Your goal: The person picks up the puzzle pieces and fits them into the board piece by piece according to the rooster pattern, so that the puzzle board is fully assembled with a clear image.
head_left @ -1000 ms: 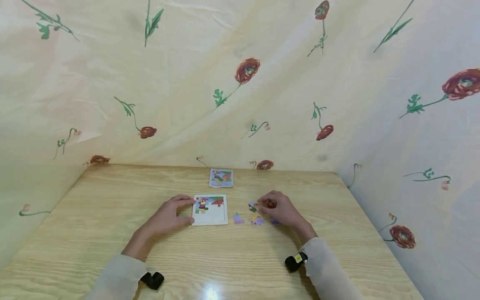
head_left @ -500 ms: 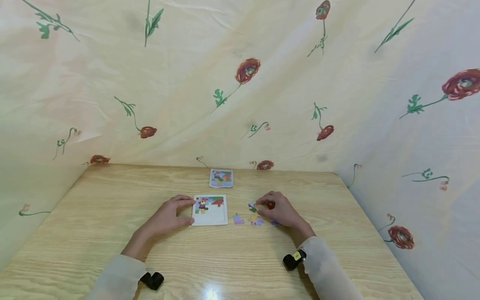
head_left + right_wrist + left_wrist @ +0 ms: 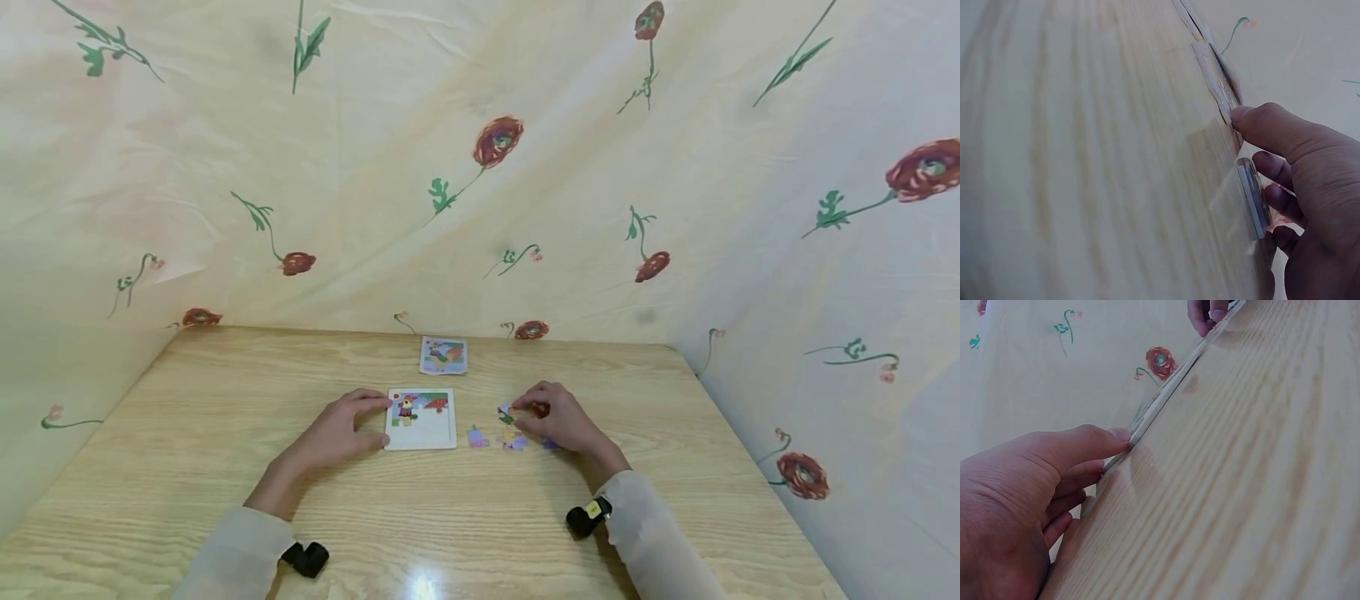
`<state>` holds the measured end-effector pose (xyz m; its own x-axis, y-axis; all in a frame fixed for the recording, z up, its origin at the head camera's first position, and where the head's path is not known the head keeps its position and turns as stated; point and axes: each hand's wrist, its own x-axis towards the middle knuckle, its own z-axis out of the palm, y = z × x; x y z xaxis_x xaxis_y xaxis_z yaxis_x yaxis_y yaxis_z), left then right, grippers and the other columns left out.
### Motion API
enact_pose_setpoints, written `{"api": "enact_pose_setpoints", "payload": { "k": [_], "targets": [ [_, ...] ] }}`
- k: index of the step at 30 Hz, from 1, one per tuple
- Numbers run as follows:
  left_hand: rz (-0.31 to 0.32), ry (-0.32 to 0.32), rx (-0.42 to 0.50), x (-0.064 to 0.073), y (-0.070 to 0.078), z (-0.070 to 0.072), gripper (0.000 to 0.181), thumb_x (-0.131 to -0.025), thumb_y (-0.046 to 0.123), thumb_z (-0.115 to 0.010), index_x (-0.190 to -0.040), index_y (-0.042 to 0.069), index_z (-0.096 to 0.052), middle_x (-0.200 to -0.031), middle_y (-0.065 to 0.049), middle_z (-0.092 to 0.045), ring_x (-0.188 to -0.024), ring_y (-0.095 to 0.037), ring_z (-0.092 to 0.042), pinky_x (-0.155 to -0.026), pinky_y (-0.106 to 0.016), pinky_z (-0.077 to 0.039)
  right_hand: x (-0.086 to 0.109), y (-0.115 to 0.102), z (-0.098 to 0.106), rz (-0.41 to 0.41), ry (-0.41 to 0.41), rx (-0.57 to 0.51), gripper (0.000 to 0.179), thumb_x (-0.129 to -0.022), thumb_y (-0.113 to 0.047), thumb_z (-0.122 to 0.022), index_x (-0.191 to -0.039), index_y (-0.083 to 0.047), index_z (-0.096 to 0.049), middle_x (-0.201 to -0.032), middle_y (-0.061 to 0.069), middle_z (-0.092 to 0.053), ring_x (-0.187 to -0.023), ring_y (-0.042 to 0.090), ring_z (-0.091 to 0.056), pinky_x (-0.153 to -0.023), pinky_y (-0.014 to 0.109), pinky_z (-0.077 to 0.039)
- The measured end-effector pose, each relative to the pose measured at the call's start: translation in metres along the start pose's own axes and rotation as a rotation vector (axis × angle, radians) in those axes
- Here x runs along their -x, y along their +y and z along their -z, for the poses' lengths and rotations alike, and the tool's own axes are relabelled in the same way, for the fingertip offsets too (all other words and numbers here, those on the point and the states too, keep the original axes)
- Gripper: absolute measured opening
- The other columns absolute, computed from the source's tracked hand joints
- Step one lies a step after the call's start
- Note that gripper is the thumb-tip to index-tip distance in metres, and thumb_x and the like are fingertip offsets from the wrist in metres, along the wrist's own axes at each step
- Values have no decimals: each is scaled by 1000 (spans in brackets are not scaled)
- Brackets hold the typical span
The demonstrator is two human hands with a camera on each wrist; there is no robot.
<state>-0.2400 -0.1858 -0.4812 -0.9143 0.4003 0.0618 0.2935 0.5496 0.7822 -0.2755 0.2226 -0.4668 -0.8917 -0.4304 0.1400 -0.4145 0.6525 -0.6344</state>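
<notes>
My left hand [image 3: 341,429] rests at the left side of a white square puzzle tray [image 3: 431,435], index finger near the upper corner and thumb near the lower one. In the left wrist view the thumb [image 3: 1107,442] touches the tray's edge. A partial rooster picture fills the upper part of the tray. To its right, my right hand [image 3: 558,417] pinches a green and blue puzzle piece [image 3: 506,413] between thumb and fingertips. A red piece [image 3: 540,409] shows in the gap of that hand. In the right wrist view a loose piece [image 3: 1252,197] lies beneath the curled fingers.
Loose puzzle pieces lie between tray and right hand: a purple one [image 3: 476,437] and a yellow and purple cluster [image 3: 513,441]. Another purple piece [image 3: 551,444] is partly under the right hand. Behind the tray lies a rooster picture card [image 3: 443,357]. Flowered cloth [image 3: 375,167] borders the wooden table [image 3: 420,517].
The right wrist has shifted slightly, and the thumb and index finger stay at the green and blue piece. My left hand and the tray hold their places.
</notes>
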Motion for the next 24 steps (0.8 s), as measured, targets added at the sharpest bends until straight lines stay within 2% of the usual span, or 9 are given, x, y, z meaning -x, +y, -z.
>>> {"api": "enact_pose_setpoints", "payload": {
  "k": [11,24],
  "targets": [
    [2,1,-13,0,-2,0,60,-92,28,-76,-148,15,-57,-156,-8,-48,-149,-41,-40,-115,-63,-40,-1,-2,-2,14,28,37,16,-89,-21,-82,-105,-21,-81,-93,-1,-64,-78,15,-47,-69,25,-40],
    [7,-3,-10,0,-1,0,61,-92,28,-76,-149,16,-57,-156,-8,-47,-149,-41,-39,-115,-63,-40,1,-5,-3,-12,56,40,15,-88,-18,-82,-103,-20,-82,-100,1,-68,-82,16,-49,-70,24,-43]
  ]
}}
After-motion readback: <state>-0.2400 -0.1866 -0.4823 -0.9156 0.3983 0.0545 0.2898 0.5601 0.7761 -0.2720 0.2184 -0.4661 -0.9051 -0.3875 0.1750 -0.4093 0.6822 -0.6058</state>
